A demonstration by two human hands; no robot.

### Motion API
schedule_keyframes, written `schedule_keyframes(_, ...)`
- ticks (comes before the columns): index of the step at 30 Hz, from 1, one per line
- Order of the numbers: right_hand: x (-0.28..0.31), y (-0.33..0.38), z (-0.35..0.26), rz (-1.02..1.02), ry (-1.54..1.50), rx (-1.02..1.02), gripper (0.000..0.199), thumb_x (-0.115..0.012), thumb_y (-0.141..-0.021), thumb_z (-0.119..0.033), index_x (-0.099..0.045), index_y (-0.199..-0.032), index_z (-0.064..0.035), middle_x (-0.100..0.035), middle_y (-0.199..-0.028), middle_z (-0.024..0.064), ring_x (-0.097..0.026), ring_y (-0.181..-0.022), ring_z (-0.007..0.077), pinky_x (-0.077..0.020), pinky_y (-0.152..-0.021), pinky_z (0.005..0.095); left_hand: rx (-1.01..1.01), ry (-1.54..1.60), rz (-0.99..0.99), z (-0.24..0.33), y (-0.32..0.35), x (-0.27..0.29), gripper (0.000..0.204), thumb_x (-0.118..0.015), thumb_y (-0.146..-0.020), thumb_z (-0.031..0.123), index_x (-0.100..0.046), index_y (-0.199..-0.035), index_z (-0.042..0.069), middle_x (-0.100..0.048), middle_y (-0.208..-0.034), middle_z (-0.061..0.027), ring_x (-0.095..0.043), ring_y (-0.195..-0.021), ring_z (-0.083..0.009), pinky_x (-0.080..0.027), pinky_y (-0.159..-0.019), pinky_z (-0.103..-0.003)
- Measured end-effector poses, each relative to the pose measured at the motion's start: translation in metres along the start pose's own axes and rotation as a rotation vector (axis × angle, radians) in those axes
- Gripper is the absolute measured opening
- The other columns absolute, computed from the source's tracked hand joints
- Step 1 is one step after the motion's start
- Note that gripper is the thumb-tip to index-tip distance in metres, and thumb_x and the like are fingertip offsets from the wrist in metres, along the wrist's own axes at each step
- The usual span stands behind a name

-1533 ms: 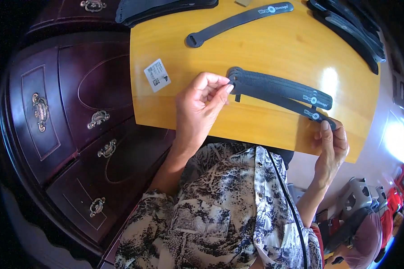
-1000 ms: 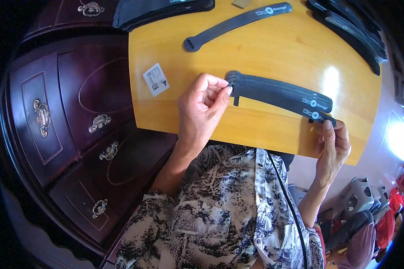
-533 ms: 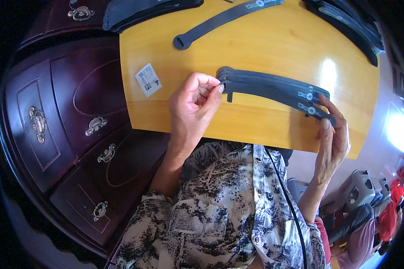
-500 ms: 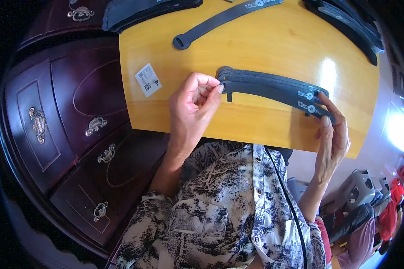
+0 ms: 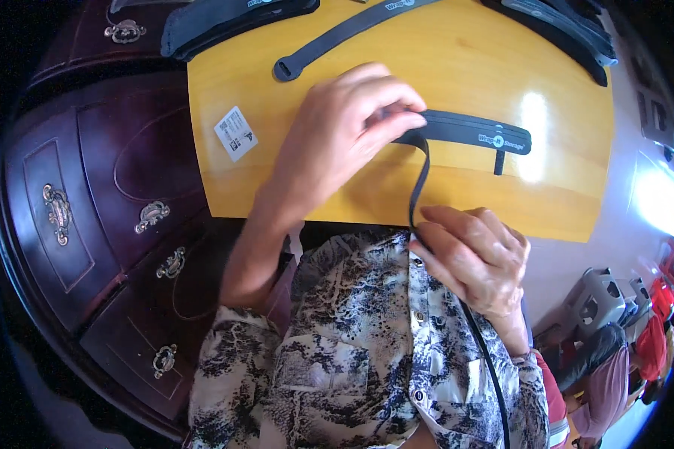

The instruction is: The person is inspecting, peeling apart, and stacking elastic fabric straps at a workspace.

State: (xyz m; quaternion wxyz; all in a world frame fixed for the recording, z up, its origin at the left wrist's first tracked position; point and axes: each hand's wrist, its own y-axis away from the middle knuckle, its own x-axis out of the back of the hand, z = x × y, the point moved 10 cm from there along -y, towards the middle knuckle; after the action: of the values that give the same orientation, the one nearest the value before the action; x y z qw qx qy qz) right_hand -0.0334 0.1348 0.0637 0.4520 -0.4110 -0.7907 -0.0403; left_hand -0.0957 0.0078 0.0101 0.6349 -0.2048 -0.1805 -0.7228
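Note:
A dark strap (image 5: 421,176) runs edge-on between my hands, curving from the tabletop down past the front edge. Its upper end goes into my left hand (image 5: 344,131), whose thumb and fingers pinch it over the left end of a small stack of straps (image 5: 468,131). That stack's left end is hidden behind the hand. Lower down, in front of my shirt, the fingers of my right hand (image 5: 475,258) are closed round the strap's other end. A short black tab (image 5: 499,163) sticks out beneath the stack near its right end.
Farther off on the yellow table (image 5: 314,194) lies a single strap (image 5: 344,43) with a slotted round end. Piles of dark straps sit at the far left (image 5: 232,34) and far right (image 5: 569,37). A white label (image 5: 236,135) is at left, beside dark drawers (image 5: 60,213).
One strap has been lifted off the stack. My right hand has carried its end left and down toward my body; my left hand has moved slightly up and to the right.

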Motion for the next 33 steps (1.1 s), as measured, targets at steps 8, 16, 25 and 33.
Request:
schedule_keyframes(8, -0.039, -0.006, -0.072, 0.010, -0.007, 0.344, 0.021, -0.061, -0.062, -0.020, -0.057, -0.080, -0.0103, -0.055, -0.076, -0.0002, -0.055, -0.068, 0.0095, -0.0451, -0.050, 0.0217, -0.088, -0.013, -0.406, -0.017, -0.037, -0.057, 0.016, -0.071, -0.073, 0.007, -0.056, -0.077, 0.001, -0.051, -0.064, -0.0015, -0.047, -0.056, -0.0098, -0.040, -0.052, -0.026)
schedule_keyframes(16, -0.043, -0.012, -0.111, 0.005, -0.304, 0.426, 0.022, -0.065, -0.062, -0.019, -0.058, -0.080, -0.0084, -0.059, -0.082, 0.0022, -0.056, -0.069, 0.0095, -0.0429, -0.047, 0.0198, -0.165, -0.044, -0.329, -0.016, -0.033, -0.051, 0.017, -0.072, -0.073, 0.007, -0.056, -0.077, 0.002, -0.049, -0.063, 0.0013, -0.045, -0.057, -0.0066, -0.039, -0.053, -0.023)
schedule_keyframes(25, -0.038, -0.022, -0.137, 0.009, -0.565, 0.420, 0.016, -0.061, -0.068, -0.019, -0.051, -0.073, -0.0083, -0.048, -0.069, 0.0020, -0.052, -0.066, 0.0155, -0.0445, -0.048, 0.0271, -0.193, 0.137, -0.328, -0.014, -0.026, -0.030, 0.014, -0.072, -0.077, 0.010, -0.060, -0.081, 0.003, -0.054, -0.072, 0.0022, -0.048, -0.063, -0.0057, -0.040, -0.056, -0.021)
schedule_keyframes(33, -0.027, -0.005, -0.088, -0.099, -0.782, 0.154, 0.020, -0.067, -0.079, -0.019, -0.052, -0.071, -0.0075, -0.047, -0.062, 0.0044, -0.053, -0.053, 0.0196, -0.0436, -0.044, 0.0316, -0.460, -0.257, 0.005, -0.004, 0.046, 0.015, 0.012, -0.069, -0.078, 0.011, -0.061, -0.079, 0.002, -0.058, -0.078, -0.0059, -0.057, -0.075, -0.0208, -0.048, -0.065, -0.032)
